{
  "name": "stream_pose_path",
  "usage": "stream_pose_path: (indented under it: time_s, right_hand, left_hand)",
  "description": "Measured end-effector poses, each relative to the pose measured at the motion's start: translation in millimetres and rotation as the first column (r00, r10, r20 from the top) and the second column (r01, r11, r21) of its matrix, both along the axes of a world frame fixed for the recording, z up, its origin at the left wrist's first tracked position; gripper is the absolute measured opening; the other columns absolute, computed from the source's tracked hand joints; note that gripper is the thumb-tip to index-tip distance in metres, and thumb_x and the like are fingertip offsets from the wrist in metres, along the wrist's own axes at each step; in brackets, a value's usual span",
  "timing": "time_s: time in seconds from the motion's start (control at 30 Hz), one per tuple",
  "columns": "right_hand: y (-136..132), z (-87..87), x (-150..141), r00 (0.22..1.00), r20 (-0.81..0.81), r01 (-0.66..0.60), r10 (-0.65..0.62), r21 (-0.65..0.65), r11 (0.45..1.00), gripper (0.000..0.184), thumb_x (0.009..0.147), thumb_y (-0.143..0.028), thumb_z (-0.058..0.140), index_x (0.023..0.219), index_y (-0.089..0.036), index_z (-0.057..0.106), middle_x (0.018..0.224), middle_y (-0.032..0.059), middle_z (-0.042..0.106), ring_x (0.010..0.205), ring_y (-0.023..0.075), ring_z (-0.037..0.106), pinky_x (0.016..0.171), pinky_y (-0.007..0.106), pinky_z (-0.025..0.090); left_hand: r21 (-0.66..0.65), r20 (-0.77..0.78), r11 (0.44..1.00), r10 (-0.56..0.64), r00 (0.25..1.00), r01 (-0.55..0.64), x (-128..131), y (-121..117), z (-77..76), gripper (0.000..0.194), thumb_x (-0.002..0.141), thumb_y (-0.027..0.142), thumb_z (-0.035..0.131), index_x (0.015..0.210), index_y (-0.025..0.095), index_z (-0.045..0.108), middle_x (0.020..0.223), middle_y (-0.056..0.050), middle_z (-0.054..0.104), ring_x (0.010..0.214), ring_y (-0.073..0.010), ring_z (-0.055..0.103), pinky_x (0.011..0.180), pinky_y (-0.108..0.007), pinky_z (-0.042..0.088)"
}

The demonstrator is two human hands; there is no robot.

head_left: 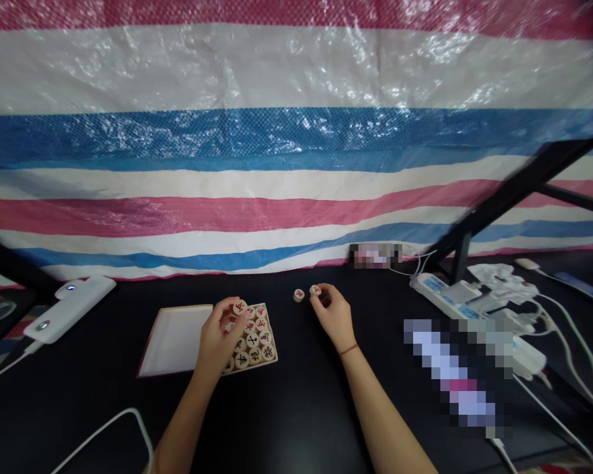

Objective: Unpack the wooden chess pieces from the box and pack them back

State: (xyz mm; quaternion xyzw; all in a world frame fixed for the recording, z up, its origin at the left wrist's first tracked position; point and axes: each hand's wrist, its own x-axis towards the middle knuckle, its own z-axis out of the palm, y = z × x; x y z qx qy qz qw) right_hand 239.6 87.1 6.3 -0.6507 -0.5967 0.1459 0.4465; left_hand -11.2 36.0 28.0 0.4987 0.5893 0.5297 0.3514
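My left hand (216, 339) is over the left side of an open box (275, 342) of round Chinese chess pieces. Its fingers are closed on a chess piece with a red character (240, 307), at the box's far left corner. Inside the box, several pieces lie face up in rows, red characters at the far side and black ones nearer me; my hand hides some of them. To the right, my right hand (337, 319) pinches another red-marked chess piece (315, 289) at the table surface. Just left of it, a single red-marked piece (299, 295) lies on the black table.
The box's white-lined lid (178, 342) lies flat at its left. A white device (72, 309) with a cable is at far left. On the right are a power strip (447, 296) with plugs and cables, and a blurred-out phone-like object (449, 375). A striped sheet (277, 217) hangs behind.
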Motion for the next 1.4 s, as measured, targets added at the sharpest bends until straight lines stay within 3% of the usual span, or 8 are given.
stream_pose_path:
  time_s: [0.27, 0.47, 0.67, 0.77, 0.87, 0.93, 1.2, 1.4]
  right_hand:
    - [6, -12.4, 14, 0.991, 0.131, -0.001, 0.010, -0.062, 0.998, 0.023, 0.079, -0.037, 0.051, 0.086, -0.018, 0.063, 0.080, 0.0060, 0.067, 0.069, 0.0199, 0.058, 0.067, 0.032, 0.044]
    - [4, -18.3, 12, 0.937, 0.345, -0.046, 0.059, -0.046, 0.998, 0.016, 0.081, -0.028, 0.055, 0.090, -0.020, 0.065, 0.088, 0.0068, 0.066, 0.078, 0.0207, 0.058, 0.071, 0.031, 0.043]
    - [-5, -0.2, -5, 0.927, 0.375, 0.016, -0.008, -0.019, 1.000, 0.028, 0.082, -0.027, 0.058, 0.108, -0.017, 0.063, 0.102, 0.0113, 0.065, 0.090, 0.0257, 0.057, 0.075, 0.036, 0.044]
    - [-21, 19.4, -33, 0.966, 0.171, -0.207, 0.193, 0.066, 0.976, 0.019, 0.087, -0.030, 0.055, 0.101, -0.018, 0.063, 0.094, 0.0082, 0.066, 0.086, 0.0219, 0.058, 0.079, 0.035, 0.046]
    - [-41, 30.8, -63, 0.873, -0.019, -0.485, 0.488, 0.074, 0.871, 0.017, 0.084, -0.029, 0.062, 0.098, -0.021, 0.062, 0.092, 0.0043, 0.066, 0.080, 0.0174, 0.060, 0.073, 0.029, 0.049]
    - [-50, 31.6, -77, 0.849, -0.070, -0.517, 0.524, 0.094, 0.851, 0.013, 0.081, -0.026, 0.064, 0.093, -0.021, 0.063, 0.086, 0.0026, 0.066, 0.078, 0.0167, 0.060, 0.073, 0.028, 0.050]
    - [-47, 32.3, -76, 0.872, -0.079, -0.467, 0.483, 0.163, 0.869, 0.013, 0.082, -0.021, 0.060, 0.094, -0.021, 0.065, 0.086, 0.0028, 0.068, 0.077, 0.0156, 0.062, 0.072, 0.028, 0.052]
    - [-13, 13.1, -19, 0.995, 0.019, -0.102, 0.100, 0.165, 0.981, 0.019, 0.086, -0.030, 0.054, 0.098, -0.018, 0.064, 0.095, 0.0092, 0.068, 0.085, 0.0213, 0.063, 0.078, 0.035, 0.052]
  left_hand:
    - [-0.022, -0.076, 0.999, -0.027, 0.997, 0.025, -5, 1, -5.9, 0.039, 0.077, 0.043, 0.067, 0.107, 0.020, 0.061, 0.103, -0.008, 0.070, 0.091, -0.0190, 0.069, 0.085, -0.033, 0.055]
    - [0.007, -0.065, 0.998, -0.068, 0.996, 0.068, -4, 1, -4.3, 0.034, 0.079, 0.041, 0.066, 0.107, 0.021, 0.060, 0.121, -0.009, 0.066, 0.106, -0.0199, 0.066, 0.094, -0.034, 0.052]
    - [0.029, -0.286, 0.996, -0.072, 0.956, 0.083, 2, -4, -0.6, 0.029, 0.080, 0.038, 0.063, 0.105, 0.022, 0.061, 0.108, -0.005, 0.071, 0.097, -0.0200, 0.068, 0.089, -0.035, 0.054]
    - [0.112, -0.445, 0.986, -0.059, 0.894, 0.121, 8, -7, -1.0, 0.023, 0.081, 0.034, 0.063, 0.102, 0.023, 0.063, 0.101, -0.004, 0.072, 0.092, -0.0200, 0.068, 0.084, -0.034, 0.055]
    - [0.242, -0.552, 0.949, -0.037, 0.833, 0.203, 12, -9, -3.6, 0.019, 0.084, 0.027, 0.059, 0.102, 0.023, 0.063, 0.105, -0.005, 0.070, 0.098, -0.0210, 0.066, 0.089, -0.036, 0.053]
    - [0.308, -0.604, 0.919, -0.010, 0.797, 0.245, 13, -9, -5.4, 0.020, 0.084, 0.022, 0.057, 0.104, 0.023, 0.062, 0.108, -0.006, 0.069, 0.101, -0.0212, 0.065, 0.091, -0.037, 0.052]
    - [0.332, -0.683, 0.887, -0.007, 0.730, 0.320, 13, -9, -4.3, 0.022, 0.087, 0.023, 0.056, 0.109, 0.022, 0.060, 0.106, -0.006, 0.069, 0.099, -0.0211, 0.064, 0.091, -0.037, 0.051]
    - [0.264, -0.692, 0.929, -0.006, 0.721, 0.261, 9, -6, -7.9, 0.031, 0.090, 0.030, 0.055, 0.119, 0.020, 0.056, 0.111, -0.009, 0.067, 0.104, -0.0228, 0.063, 0.093, -0.039, 0.051]
